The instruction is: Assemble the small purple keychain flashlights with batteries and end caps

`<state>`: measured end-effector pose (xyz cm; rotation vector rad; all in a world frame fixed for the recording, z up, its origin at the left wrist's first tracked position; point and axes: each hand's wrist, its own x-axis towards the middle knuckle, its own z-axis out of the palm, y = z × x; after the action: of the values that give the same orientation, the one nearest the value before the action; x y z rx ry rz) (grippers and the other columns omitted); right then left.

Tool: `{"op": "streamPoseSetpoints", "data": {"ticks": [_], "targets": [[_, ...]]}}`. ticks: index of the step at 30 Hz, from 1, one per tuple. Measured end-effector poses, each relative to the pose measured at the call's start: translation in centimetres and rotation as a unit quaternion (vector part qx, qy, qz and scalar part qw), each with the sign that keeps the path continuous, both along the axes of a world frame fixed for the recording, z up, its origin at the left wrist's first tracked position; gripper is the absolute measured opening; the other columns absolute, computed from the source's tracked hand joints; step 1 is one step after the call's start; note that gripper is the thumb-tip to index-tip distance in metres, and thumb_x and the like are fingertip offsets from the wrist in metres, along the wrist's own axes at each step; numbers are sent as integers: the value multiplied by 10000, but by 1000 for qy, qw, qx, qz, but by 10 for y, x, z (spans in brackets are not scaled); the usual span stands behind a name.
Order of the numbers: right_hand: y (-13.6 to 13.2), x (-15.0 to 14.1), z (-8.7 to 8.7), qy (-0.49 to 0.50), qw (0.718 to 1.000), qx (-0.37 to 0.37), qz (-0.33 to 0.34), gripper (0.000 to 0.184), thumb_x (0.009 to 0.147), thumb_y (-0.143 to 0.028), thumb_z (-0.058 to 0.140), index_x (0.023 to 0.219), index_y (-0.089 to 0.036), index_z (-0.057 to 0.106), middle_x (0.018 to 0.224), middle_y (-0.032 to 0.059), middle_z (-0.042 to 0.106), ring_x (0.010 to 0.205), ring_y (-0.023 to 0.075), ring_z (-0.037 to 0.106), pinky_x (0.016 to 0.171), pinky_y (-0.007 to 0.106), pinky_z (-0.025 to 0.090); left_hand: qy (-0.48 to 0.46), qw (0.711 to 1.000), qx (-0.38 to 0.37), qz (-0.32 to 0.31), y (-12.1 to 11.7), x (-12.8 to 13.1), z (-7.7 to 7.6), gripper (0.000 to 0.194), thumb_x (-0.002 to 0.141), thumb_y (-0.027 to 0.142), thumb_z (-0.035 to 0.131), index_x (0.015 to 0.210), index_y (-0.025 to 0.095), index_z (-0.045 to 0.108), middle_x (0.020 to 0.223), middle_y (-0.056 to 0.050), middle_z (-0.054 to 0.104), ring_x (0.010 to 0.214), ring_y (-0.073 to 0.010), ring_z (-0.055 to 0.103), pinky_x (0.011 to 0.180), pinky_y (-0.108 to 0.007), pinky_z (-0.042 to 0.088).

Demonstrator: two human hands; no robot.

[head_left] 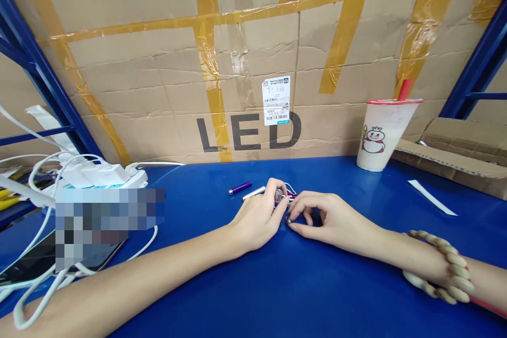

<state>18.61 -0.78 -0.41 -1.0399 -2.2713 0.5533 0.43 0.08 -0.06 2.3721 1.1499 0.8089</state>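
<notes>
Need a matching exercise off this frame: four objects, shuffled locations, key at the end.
Objects
1. Short purple cylinder
2. Translucent plastic cup with red straw
3. Thin flat white strip
4. Small dark piece

Locations
A. Lying on the blue tabletop, to the right of the cup's base
B. Pinched by the right hand
C. Lying beside a slim silver cylinder, just beyond the left hand
D. Standing upright in front of the brown taped cardboard

Pairs: 1-C, 2-D, 3-A, 4-B
</notes>
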Motion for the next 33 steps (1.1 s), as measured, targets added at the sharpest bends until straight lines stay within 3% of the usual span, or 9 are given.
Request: {"op": "streamPoseSetpoints", "data": {"ticks": [6, 12, 17, 24, 33], "targets": [[0, 0, 0, 54, 998, -38, 10, 171, 738, -273, 583, 634, -137, 584, 859, 44, 628, 574, 75, 515, 517, 205, 417, 13, 1000, -1, -6, 1, 1, 1, 139, 918, 329, 317, 1015, 239, 360, 796, 30, 569, 698, -137, 537, 634, -245, 366], [0, -1, -2, 82, 994, -76, 6, 154, 699, -252, 599, 615, -128, 563, 820, 50, 625, 494, 55, 460, 492, 211, 411, 15, 1000, 10, -8, 0, 0, 1, 142, 918, 335, 320, 1010, 243, 377, 803, 35, 581, 704, -138, 543, 633, -243, 366], [0, 1, -3, 93, 993, -79, 0, 213, 694, -237, 602, 545, -127, 497, 841, 54, 634, 582, 84, 522, 538, 215, 419, 16, 1000, 9, -12, 0, 0, 1, 150, 921, 335, 316, 1013, 237, 382, 820, 29, 589, 718, -139, 556, 635, -243, 371], [0, -2, 2, 50, 997, -63, -20, 173, 715, -271, 606, 815, -131, 631, 733, 16, 613, 481, 49, 456, 475, 188, 377, 9, 1000, -2, -6, 0, 1, 2, 186, 921, 388, 314, 992, 234, 391, 831, 30, 595, 767, -145, 568, 667, -254, 385], [2, 3, 0, -34, 999, -1, 21, 235, 847, -318, 492, 960, -191, 654, 977, 39, 596, 651, 90, 551, 597, 220, 437, 25, 1000, -6, 12, -1, 1, 3, 264, 915, 451, 282, 998, 222, 384, 759, 17, 569, 724, -162, 562, 646, -271, 382]]}}
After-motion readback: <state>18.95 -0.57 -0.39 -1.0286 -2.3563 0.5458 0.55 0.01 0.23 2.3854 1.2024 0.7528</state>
